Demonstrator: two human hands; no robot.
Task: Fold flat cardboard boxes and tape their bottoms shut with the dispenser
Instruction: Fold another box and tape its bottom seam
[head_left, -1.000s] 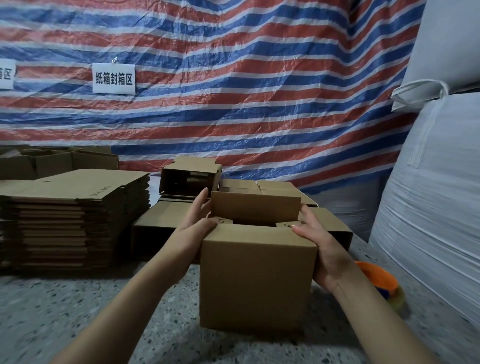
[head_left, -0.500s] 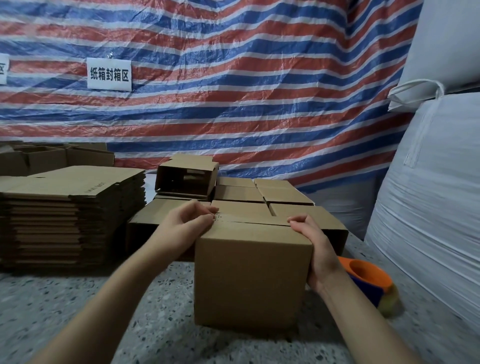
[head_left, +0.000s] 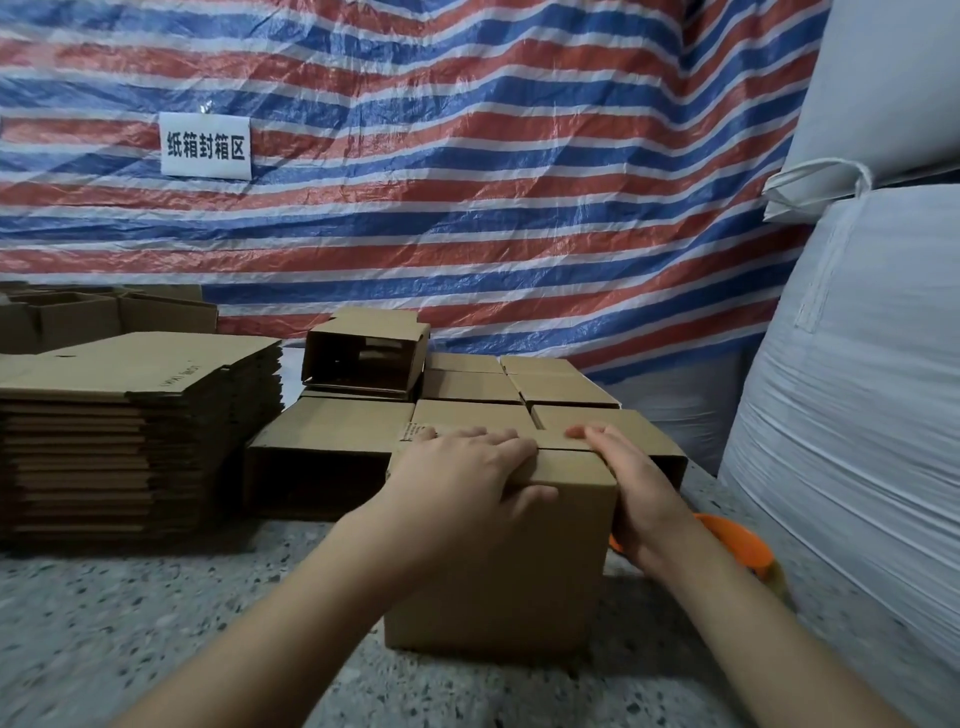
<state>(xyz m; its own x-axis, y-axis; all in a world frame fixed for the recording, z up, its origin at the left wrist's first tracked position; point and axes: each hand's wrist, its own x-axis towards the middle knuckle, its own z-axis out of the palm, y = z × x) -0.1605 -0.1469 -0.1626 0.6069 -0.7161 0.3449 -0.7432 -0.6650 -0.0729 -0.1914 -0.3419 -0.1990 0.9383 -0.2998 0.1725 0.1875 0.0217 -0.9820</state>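
A brown cardboard box (head_left: 524, 566) stands on the speckled floor in front of me, its top flaps folded down flat. My left hand (head_left: 467, 467) lies across the top with straight fingers pressing the flaps, thumb over the front edge. My right hand (head_left: 631, 483) rests along the box's right top edge, fingers stretched over the flap. An orange tape dispenser (head_left: 740, 543) lies on the floor just right of the box, partly hidden behind my right wrist.
A tall stack of flat cardboard blanks (head_left: 130, 431) sits at the left. Several folded boxes (head_left: 519, 387) lie behind the one I hold, one open box (head_left: 363, 353) on its side. Big white sacks (head_left: 857, 415) stand at the right; a striped tarp (head_left: 467, 182) hangs behind.
The upright rear flap has been folded down flat. Both hands moved from the box's upper sides onto its top, now pressing the closed flaps.
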